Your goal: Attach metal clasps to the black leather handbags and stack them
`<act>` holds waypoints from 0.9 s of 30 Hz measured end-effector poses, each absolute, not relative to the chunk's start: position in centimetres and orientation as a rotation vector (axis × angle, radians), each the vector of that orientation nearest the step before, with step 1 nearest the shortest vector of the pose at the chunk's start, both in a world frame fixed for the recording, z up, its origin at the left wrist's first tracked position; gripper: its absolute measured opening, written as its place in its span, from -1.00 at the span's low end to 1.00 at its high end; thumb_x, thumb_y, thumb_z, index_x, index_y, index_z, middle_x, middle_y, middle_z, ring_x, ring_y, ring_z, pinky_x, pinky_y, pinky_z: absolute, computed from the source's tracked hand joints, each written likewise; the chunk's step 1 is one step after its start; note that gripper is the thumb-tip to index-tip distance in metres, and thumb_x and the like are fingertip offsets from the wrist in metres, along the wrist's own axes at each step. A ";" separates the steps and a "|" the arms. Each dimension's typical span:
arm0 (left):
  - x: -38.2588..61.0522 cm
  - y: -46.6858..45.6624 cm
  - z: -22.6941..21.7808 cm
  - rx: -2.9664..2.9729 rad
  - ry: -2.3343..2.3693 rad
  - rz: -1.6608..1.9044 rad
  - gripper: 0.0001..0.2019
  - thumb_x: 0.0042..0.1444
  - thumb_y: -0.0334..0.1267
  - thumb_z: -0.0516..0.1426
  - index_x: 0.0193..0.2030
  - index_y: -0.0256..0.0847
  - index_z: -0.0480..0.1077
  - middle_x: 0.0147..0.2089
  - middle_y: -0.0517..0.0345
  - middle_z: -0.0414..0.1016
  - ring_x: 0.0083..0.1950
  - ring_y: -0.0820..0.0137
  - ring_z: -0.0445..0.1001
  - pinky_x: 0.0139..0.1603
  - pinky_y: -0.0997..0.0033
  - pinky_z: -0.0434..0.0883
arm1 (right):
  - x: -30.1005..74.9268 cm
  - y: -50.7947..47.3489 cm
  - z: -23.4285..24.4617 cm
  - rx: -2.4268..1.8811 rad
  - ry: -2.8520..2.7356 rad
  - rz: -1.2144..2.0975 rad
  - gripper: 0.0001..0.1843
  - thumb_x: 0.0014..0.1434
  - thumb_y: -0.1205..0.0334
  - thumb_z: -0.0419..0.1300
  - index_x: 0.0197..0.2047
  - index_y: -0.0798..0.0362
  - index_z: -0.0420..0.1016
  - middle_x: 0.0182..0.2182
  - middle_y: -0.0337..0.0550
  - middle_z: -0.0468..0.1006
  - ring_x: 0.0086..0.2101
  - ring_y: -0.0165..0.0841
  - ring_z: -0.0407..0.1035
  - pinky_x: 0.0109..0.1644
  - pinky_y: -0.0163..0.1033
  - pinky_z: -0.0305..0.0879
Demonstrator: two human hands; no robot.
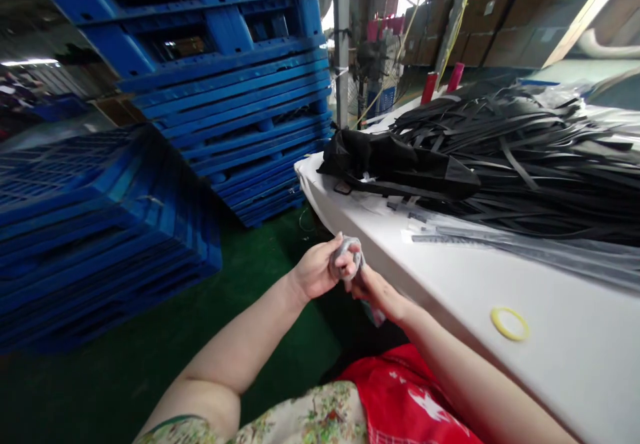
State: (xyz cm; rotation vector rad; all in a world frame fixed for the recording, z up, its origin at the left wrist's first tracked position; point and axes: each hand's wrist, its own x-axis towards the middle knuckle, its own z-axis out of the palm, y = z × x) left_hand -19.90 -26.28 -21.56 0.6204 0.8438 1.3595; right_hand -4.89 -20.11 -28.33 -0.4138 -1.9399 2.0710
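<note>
My left hand (320,271) is closed around a small crumpled grey-white piece (346,257), which looks like thin plastic or cloth. My right hand (377,291) meets it from the right with fingers pinched on the same piece, part of which hangs below my wrist. Both hands hover beside the near corner of a white table (550,284), over the green floor.
A large heap of black straps (525,151) and a black bag (390,161) lie on the table, with clear-wrapped strips (500,237) and a yellow ring (509,324). Stacked blue pallets (240,91) stand left. A metal post (341,37) and cardboard boxes are behind.
</note>
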 end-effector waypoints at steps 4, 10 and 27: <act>-21.8 -24.7 -21.8 1.065 1.292 1.816 -0.62 0.25 -0.01 0.02 -0.05 -0.31 0.38 -0.41 0.14 0.37 -0.25 0.33 0.47 -0.03 0.22 0.38 | -4.8 -22.5 -27.4 -0.226 -1.991 2.418 -0.43 0.19 -0.23 0.07 -0.09 0.14 0.46 -0.55 -0.26 0.39 -0.62 -0.55 0.07 -0.53 -0.38 0.02; -20.7 -27.3 -23.8 1.733 1.772 1.266 -0.58 0.10 0.12 0.11 -0.36 -0.27 0.46 -0.45 -0.01 0.44 -0.30 0.19 0.47 -0.14 0.17 0.38 | -3.4 -14.9 -21.8 -0.717 -2.122 1.737 -0.53 0.13 -0.14 0.12 -0.29 0.15 0.49 -0.59 -0.21 0.39 -0.63 -0.48 0.15 -0.53 -0.33 0.09; -23.9 -27.0 -23.1 1.922 1.888 1.244 -0.64 0.12 0.07 0.11 -0.29 -0.23 0.46 -0.39 -0.06 0.49 -0.25 0.16 0.50 -0.06 0.17 0.38 | -3.9 -16.2 -21.9 -0.442 -1.813 2.114 -0.58 0.14 -0.12 0.18 -0.36 0.13 0.46 -0.80 -0.46 0.14 -0.74 -0.56 -0.01 -0.44 -0.30 0.28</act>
